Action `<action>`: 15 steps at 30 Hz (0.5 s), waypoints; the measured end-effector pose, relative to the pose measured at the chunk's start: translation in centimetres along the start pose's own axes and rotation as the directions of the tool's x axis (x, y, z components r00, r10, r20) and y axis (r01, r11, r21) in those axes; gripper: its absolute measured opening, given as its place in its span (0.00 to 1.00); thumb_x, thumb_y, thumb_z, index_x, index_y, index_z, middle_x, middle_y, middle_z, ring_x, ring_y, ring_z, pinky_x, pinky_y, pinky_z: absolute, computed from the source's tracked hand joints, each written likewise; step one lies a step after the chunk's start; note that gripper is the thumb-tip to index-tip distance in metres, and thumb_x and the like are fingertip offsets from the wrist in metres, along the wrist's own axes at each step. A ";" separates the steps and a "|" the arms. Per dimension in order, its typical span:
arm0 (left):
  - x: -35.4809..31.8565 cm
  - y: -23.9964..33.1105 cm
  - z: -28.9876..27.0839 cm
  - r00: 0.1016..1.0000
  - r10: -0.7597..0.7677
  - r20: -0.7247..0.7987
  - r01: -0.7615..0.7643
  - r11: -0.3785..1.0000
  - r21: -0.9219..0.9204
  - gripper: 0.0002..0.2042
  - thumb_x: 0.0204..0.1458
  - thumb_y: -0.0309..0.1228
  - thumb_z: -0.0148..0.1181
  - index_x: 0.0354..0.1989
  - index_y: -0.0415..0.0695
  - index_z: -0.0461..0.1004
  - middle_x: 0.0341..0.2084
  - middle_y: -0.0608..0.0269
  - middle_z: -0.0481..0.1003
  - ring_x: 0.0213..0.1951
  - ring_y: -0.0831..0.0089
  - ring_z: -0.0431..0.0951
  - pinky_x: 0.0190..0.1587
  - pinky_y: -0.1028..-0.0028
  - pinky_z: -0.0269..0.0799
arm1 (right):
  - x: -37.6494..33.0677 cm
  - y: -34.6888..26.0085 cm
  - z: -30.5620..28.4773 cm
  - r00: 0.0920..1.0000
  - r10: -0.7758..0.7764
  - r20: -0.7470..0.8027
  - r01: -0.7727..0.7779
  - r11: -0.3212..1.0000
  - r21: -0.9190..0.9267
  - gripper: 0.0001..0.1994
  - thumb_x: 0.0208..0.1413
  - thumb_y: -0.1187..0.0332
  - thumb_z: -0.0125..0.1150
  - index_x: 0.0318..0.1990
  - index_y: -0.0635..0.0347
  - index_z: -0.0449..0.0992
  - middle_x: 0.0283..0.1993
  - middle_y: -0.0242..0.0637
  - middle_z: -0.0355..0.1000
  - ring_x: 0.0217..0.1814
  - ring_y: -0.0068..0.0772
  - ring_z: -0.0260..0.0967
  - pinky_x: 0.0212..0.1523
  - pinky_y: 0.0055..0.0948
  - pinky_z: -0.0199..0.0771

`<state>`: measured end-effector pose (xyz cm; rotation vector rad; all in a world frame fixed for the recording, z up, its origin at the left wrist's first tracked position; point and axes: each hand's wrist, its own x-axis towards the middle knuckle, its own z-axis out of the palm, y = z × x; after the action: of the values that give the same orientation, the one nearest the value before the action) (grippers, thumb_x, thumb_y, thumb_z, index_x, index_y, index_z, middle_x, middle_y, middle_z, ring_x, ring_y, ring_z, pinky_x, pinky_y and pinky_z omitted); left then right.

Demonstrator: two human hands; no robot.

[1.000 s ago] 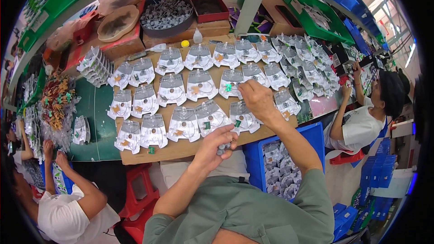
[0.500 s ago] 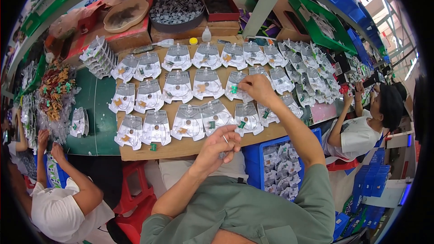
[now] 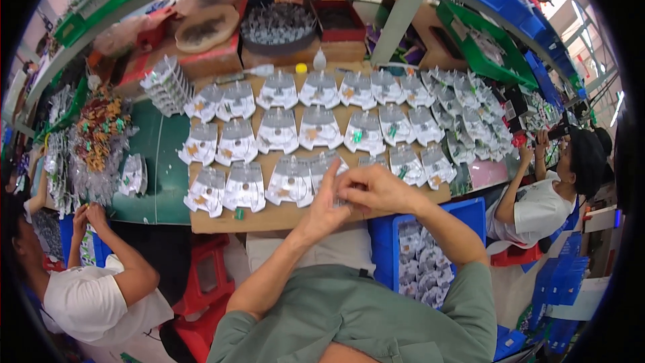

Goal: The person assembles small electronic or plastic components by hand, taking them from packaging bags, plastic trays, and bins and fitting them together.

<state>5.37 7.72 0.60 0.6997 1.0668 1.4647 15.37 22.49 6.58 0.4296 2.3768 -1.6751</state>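
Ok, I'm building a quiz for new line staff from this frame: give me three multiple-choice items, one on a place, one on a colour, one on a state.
1. Where do the two hands meet?
A. over the board's near edge
B. inside the round tray
C. over the green mat

2. What colour is the bin by the person's right arm?
A. red
B. blue
C. yellow

3. How do the hands stand?
A. far apart
B. flat on the packets
C. close together, fingers pinching something small

Key: 1 A, the left hand and right hand sit over the board front edge. 2 B, the bin is blue. 3 C, both hands touch, working a small item; what it is cannot be told.
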 end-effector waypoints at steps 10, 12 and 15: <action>-1.6 -2.0 -0.5 0.952 -0.237 0.195 0.263 0.957 -0.120 0.28 0.50 0.19 0.48 0.63 0.37 0.55 0.49 0.53 0.70 0.36 0.74 0.78 0.18 0.86 0.58 | -4.4 4.1 -1.4 0.675 -0.381 -0.631 -0.021 0.846 -0.533 0.04 0.53 0.73 0.64 0.31 0.63 0.78 0.26 0.39 0.72 0.22 0.31 0.69 0.24 0.29 0.66; -1.4 -3.4 0.7 0.933 -0.287 0.215 0.313 0.945 -0.097 0.28 0.50 0.19 0.48 0.63 0.36 0.54 0.49 0.53 0.70 0.35 0.75 0.77 0.18 0.86 0.58 | -4.6 5.8 -0.1 0.642 -0.370 -0.671 -0.055 0.851 -0.522 0.04 0.52 0.73 0.64 0.30 0.63 0.77 0.26 0.39 0.72 0.22 0.33 0.69 0.23 0.30 0.67; -0.4 -4.7 1.6 0.918 -0.328 0.223 0.349 0.935 -0.064 0.30 0.50 0.19 0.49 0.64 0.35 0.51 0.48 0.53 0.71 0.33 0.76 0.77 0.18 0.86 0.57 | -4.3 7.9 1.5 0.640 -0.441 -0.629 -0.076 0.778 -0.624 0.04 0.51 0.72 0.63 0.31 0.61 0.76 0.27 0.40 0.71 0.28 0.41 0.72 0.26 0.35 0.71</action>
<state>8.90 7.49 -2.93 0.5490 0.8920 1.1112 22.19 23.03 0.50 0.9025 3.4884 -0.6787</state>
